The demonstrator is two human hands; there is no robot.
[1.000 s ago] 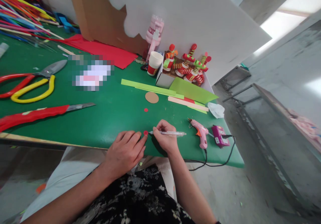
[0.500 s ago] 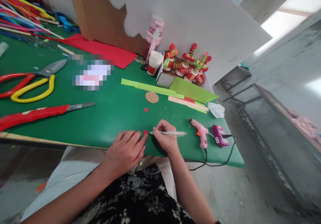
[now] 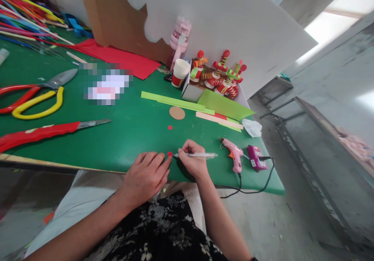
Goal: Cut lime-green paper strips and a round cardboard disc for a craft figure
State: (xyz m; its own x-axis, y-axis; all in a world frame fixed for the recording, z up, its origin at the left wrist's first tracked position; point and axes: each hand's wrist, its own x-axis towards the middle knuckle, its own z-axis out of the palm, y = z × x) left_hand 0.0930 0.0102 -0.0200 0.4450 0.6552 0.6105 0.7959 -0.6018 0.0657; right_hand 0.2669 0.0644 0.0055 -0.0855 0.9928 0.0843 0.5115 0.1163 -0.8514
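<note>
My left hand [image 3: 147, 175] lies flat near the table's front edge, fingers spread, one fingertip touching a small red paper piece [image 3: 170, 154]. My right hand [image 3: 193, 159] is closed around a clear pen [image 3: 204, 156], its tip pointing left beside that red piece. Farther up the green table [image 3: 128, 136] are a second small red piece [image 3: 170, 127] and a brown disc [image 3: 177, 113]. Light green strips [image 3: 175, 102] lie behind the disc.
Large scissors [image 3: 55, 85] and a red-handled knife [image 3: 43, 131] lie left. A pink glue gun [image 3: 233, 154] and purple power block [image 3: 257, 159] sit right, with cords over the edge. Behind stand paper cups [image 3: 180, 73] and a box [image 3: 193, 91] of crafted figures.
</note>
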